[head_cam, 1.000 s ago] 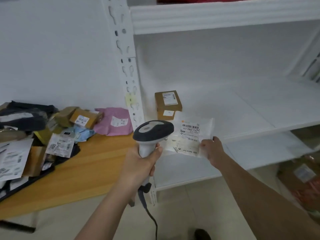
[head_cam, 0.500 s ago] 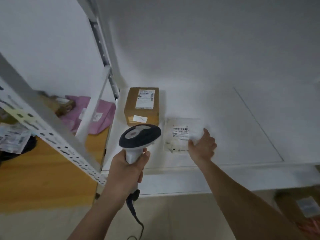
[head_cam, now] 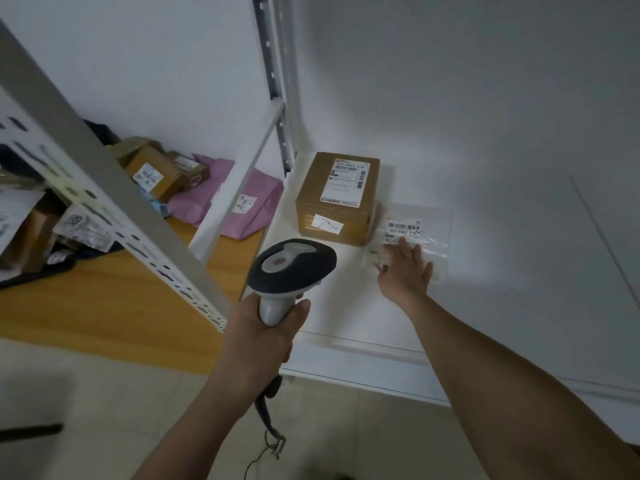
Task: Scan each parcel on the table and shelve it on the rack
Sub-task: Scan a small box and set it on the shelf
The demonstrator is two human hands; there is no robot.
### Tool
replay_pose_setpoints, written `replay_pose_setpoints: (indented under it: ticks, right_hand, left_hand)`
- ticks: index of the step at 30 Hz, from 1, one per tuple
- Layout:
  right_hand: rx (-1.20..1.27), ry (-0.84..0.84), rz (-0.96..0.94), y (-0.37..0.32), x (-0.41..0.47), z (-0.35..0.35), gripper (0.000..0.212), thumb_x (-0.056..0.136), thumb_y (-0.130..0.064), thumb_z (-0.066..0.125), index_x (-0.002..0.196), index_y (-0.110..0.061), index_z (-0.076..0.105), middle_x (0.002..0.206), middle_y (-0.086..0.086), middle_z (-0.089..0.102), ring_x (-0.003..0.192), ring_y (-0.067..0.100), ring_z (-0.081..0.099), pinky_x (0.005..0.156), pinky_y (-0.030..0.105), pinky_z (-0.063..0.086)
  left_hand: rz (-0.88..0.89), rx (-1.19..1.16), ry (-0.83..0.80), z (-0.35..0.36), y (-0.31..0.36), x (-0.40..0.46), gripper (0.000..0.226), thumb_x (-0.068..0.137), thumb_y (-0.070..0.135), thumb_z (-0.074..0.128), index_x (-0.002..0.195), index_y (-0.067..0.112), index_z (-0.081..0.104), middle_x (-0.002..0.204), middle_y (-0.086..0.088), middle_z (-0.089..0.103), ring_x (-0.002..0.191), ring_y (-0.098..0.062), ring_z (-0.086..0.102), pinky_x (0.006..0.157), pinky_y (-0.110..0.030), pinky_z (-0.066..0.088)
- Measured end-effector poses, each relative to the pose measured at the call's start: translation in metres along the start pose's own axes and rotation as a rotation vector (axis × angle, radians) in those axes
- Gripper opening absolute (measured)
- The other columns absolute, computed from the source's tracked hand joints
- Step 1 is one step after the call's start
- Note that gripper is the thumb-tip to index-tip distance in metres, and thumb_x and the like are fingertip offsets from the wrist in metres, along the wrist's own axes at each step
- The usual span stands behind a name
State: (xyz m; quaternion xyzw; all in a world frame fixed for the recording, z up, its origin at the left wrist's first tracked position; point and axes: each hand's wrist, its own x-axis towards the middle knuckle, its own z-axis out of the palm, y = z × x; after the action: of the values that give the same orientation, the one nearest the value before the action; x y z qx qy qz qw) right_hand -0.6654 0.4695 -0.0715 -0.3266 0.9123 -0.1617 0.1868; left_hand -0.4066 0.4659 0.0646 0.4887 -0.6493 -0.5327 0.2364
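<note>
A flat white parcel [head_cam: 420,230] with a barcode label lies on the white rack shelf [head_cam: 502,271], just right of a brown cardboard box [head_cam: 337,197]. My right hand [head_cam: 405,268] rests on the parcel's near part with its fingers straight. My left hand [head_cam: 263,329] grips the handle of a grey and black barcode scanner [head_cam: 292,263], held in front of the shelf's edge. The scanner's cable hangs down below my wrist.
The rack's perforated upright [head_cam: 104,188] slants across the left. Behind it a wooden table [head_cam: 104,306] bears a pink mailer [head_cam: 249,202], small brown boxes [head_cam: 156,171] and several other parcels. Tiled floor lies below.
The white parcel went from held in the air to lying flat on the shelf beside the brown box. My right hand pushed it deeper in. The view moved closer to the shelf.
</note>
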Motion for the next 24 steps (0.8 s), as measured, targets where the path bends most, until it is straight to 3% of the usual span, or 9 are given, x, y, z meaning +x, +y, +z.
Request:
replay_pose_setpoints:
  ticks: [4,9,13,17,20,24]
  right_hand:
    - [0.181,0.339,0.05,-0.034,-0.037,0.01,0.053,0.087,-0.005,0.056,0.138,-0.014,0.046,0.154,0.012,0.029,0.144,0.034,0.018,0.117,0.048,0.016]
    - [0.302,0.456,-0.026,-0.078,-0.1,0.034,0.035,0.077,0.004,0.059,0.109,-0.012,0.06,0.12,0.013,0.051,0.12,0.033,0.041,0.097,0.043,0.034]
    - [0.274,0.403,-0.017,-0.111,-0.146,0.065,0.022,0.075,0.006,0.059,0.087,-0.011,0.066,0.101,0.011,0.059,0.103,0.031,0.05,0.083,0.039,0.042]
    - [0.382,0.268,0.228,-0.16,-0.193,0.101,0.019,0.088,0.0,0.051,0.081,-0.01,0.066,0.086,0.005,0.064,0.075,0.022,0.055,0.062,0.027,0.041]
    - [0.438,0.13,0.34,-0.207,-0.228,0.139,0.019,0.092,-0.007,0.048,0.08,-0.009,0.062,0.084,0.006,0.061,0.073,0.023,0.056,0.062,0.027,0.04]
    - [0.486,-0.099,0.266,-0.29,-0.254,0.182,0.027,0.089,-0.006,0.05,0.062,-0.012,0.048,0.067,0.005,0.051,0.063,0.02,0.05,0.057,0.027,0.037]
  left_hand:
    - [0.01,-0.017,0.028,-0.03,-0.004,-0.012,0.022,0.09,0.017,0.067,0.09,-0.005,0.062,0.049,-0.007,0.051,0.042,-0.013,0.046,0.045,-0.024,0.043]
    - [-0.006,-0.026,0.044,-0.093,-0.015,-0.032,0.024,0.091,0.017,0.066,0.086,-0.005,0.062,0.05,-0.01,0.05,0.043,-0.016,0.045,0.044,-0.025,0.041]
    - [0.001,-0.055,0.063,-0.161,-0.031,-0.044,0.017,0.093,0.017,0.065,0.089,0.0,0.065,0.05,-0.008,0.051,0.044,-0.017,0.046,0.046,-0.028,0.042]
    - [0.0,-0.108,0.103,-0.248,-0.051,-0.053,0.009,0.094,0.02,0.065,0.09,0.011,0.064,0.049,-0.001,0.049,0.045,-0.016,0.046,0.049,-0.031,0.043]
    - [-0.002,-0.131,0.171,-0.323,-0.068,-0.057,0.015,0.094,0.02,0.064,0.086,0.009,0.06,0.047,0.002,0.047,0.043,-0.013,0.045,0.05,-0.033,0.042]
    - [-0.032,-0.149,0.303,-0.416,-0.081,-0.056,0.019,0.094,0.02,0.064,0.08,0.011,0.054,0.057,-0.003,0.048,0.044,-0.013,0.045,0.048,-0.03,0.04]
